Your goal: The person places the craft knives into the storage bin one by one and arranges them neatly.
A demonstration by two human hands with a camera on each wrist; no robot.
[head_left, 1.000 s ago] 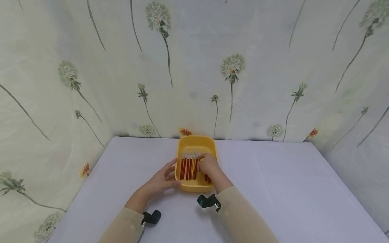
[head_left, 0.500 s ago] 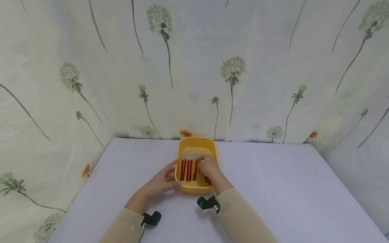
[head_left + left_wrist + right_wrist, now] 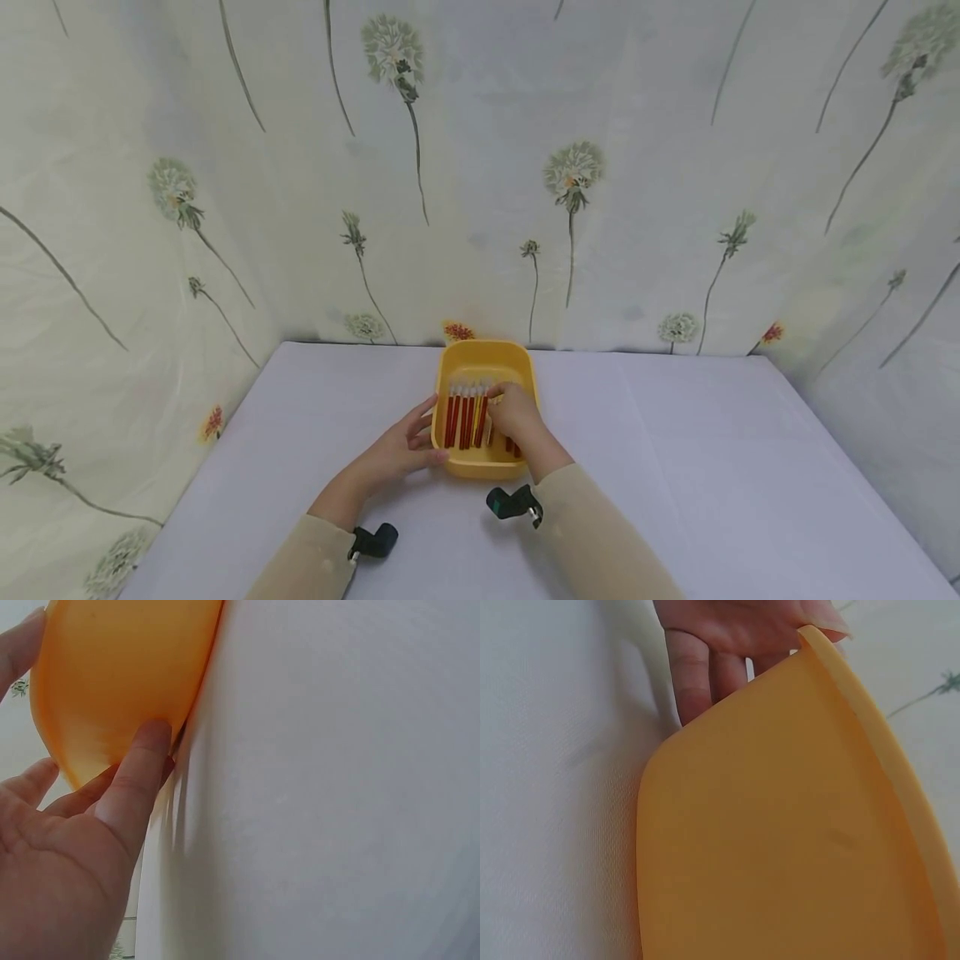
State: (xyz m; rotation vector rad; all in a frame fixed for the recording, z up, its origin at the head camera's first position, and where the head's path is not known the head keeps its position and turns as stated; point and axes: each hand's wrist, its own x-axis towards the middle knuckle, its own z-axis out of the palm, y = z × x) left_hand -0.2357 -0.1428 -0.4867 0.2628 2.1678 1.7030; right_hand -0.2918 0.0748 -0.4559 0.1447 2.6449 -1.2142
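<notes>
A yellow plastic tray [image 3: 487,470] stands near the table's back edge. Slim paintbrushes [image 3: 467,421], mostly red-handled with whitish tips, lie side by side in its left half. My left hand [image 3: 397,446] holds the tray by its left side, thumb at the near corner and fingers along the wall. In the left wrist view, its fingers [image 3: 139,776] lie against the outer wall. My right hand [image 3: 517,410] reaches inside and pinches a slim paintbrush [image 3: 491,437], whose lower end shows below the fingers. Red handle ends [image 3: 513,447] show under the right wrist.
White cloth covers the table [image 3: 675,467]. A pale curtain [image 3: 480,167] printed with dandelions rises behind and at both sides. Black wrist cameras [image 3: 375,540] hang by each cuff. The tray's near wall [image 3: 765,810] fills the right wrist view.
The brush under my right fingers shows a little more of its lower end and tilts slightly. My left hand and the tray stay put; the head view shifts a little.
</notes>
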